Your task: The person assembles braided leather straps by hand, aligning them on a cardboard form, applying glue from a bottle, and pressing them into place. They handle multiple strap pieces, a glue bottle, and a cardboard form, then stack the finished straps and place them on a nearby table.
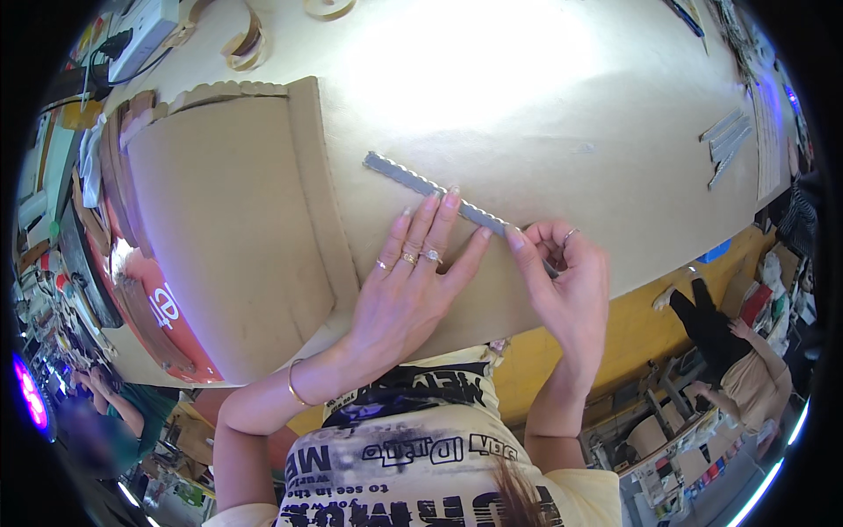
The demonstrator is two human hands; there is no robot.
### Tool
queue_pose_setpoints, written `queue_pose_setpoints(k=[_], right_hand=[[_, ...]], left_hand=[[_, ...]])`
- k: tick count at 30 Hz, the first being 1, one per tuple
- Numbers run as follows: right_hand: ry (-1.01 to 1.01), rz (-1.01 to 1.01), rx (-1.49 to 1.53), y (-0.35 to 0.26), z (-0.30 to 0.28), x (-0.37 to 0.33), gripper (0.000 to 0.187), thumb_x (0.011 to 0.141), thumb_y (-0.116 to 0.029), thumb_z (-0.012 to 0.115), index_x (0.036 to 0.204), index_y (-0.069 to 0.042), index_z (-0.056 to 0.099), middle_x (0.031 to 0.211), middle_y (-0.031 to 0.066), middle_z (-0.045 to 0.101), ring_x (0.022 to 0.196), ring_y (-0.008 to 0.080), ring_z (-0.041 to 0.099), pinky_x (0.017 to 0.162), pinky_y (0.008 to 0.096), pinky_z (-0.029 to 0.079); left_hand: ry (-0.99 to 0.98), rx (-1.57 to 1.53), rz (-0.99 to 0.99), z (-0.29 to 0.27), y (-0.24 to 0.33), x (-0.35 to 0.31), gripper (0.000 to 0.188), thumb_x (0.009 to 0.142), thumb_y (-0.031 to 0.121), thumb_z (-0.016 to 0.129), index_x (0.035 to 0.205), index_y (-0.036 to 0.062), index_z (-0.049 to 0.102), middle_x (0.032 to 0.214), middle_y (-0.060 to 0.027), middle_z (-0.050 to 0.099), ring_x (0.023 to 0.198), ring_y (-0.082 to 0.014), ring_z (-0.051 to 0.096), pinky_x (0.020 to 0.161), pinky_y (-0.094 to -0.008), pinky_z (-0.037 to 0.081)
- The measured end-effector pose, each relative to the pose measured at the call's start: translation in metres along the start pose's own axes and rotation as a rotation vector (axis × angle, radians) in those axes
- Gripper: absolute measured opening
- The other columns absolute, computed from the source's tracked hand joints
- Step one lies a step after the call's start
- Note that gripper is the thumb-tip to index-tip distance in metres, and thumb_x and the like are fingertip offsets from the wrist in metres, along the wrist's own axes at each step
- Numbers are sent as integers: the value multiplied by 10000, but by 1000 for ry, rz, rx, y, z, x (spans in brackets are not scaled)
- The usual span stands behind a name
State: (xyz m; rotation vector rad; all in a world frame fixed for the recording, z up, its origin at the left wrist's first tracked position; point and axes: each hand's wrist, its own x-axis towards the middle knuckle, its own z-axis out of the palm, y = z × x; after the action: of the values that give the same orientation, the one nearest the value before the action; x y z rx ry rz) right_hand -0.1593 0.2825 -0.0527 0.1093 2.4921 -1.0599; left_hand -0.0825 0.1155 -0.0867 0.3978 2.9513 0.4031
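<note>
A narrow grey strip [399, 173] with a pale scalloped edge lies slantwise on the tan worktable [632, 211]. My left hand [404, 285] rests flat with its fingers stretched out, the fingertips pressing on the middle of the strip. At the strip's near right end, my right hand [566, 277] has its thumb and fingers pinched together on it. The fingers partly cover that end, and a small dark bit shows below them that I cannot make out.
A brown board [219, 193] with a raised border stands left of my hands. Several short grey strips [727, 140] lie at the right edge. Curled tan strips [246, 44] and a white power strip [149, 35] sit at the far left. Other people are beyond the table on both sides.
</note>
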Motion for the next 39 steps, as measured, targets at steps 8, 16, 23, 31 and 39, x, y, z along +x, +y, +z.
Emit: queue_pose_setpoints(k=[8,16,23,31,39], right_hand=[[-9,4,-18,2,0,2,206,853,-203,716,769,-21,670,543,64,548,458,173,503,481,315,390],[-35,2,-57,1,-1,3,204,855,-216,706,770,-33,673,544,60,557,458,185,517,483,324,398],[-17,-10,-76,0,0,4,212,855,-227,702,771,-34,675,545,63,561,463,199,531,489,327,406],[-23,-16,-81,-2,-1,5,234,859,-187,718,759,13,652,544,30,535,499,105,477,483,271,378],[32,69,71,15,-14,-11,223,877,-175,706,785,21,655,538,46,534,480,107,474,475,266,382]], left_hand=[[2,33,19,2,-2,0,483,892,194,555,1371,158,504,1514,-200,376,1415,-317,359,1188,-440,214],[18,-47,-21,2,-1,-1,667,840,242,690,1417,31,429,1534,-170,352,1427,-303,336,1188,-454,199],[7,14,-50,0,4,1,618,874,201,640,1441,63,435,1526,-158,374,1425,-288,344,1187,-447,187],[47,119,-7,2,9,4,548,864,135,574,1405,187,503,1486,-241,396,1394,-359,382,1154,-460,271],[65,167,16,3,10,5,530,871,122,562,1395,174,503,1467,-281,399,1371,-381,407,1143,-465,293]])
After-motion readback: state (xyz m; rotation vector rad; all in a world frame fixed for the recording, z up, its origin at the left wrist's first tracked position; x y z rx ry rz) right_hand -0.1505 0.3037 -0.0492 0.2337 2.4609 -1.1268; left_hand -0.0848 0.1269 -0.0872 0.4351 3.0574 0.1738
